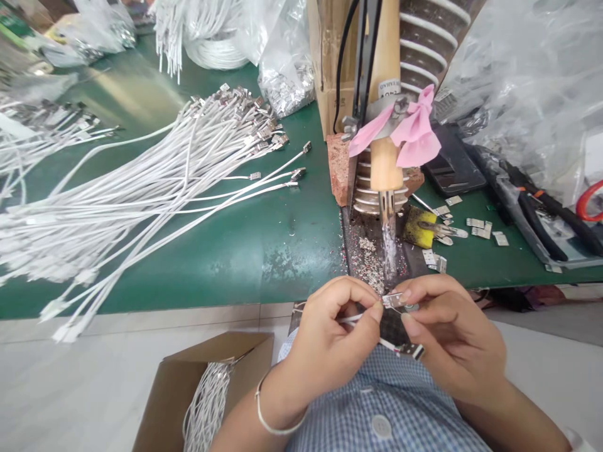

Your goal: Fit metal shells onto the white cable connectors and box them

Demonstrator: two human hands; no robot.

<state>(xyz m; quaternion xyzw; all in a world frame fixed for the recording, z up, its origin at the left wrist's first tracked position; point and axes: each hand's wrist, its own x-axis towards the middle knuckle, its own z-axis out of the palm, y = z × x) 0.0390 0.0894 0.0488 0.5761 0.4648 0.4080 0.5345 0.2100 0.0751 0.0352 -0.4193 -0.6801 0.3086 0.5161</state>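
Between thumb and forefinger, my left hand (pixel 342 342) pinches a white cable (pixel 351 319) close to its end. My right hand (pixel 450 336) grips a small silver USB connector (pixel 394 301) at that cable end, just below the tip of a soldering iron (pixel 389 232). The iron is fixed upright in a stand, its wooden handle wrapped with a pink ribbon (pixel 417 129). A second cable end with a metal plug (pixel 411 350) hangs under my fingers. Whether the connector touches the iron's tip cannot be made out.
A large bundle of white cables (pixel 155 182) lies on the green table (pixel 235 263) at left. Loose metal shells (pixel 480 227), a yellow sponge (pixel 419 227), a phone (pixel 455 166) and pliers (pixel 556 207) are at right. Below stands a cardboard box (pixel 174 389) with cables.
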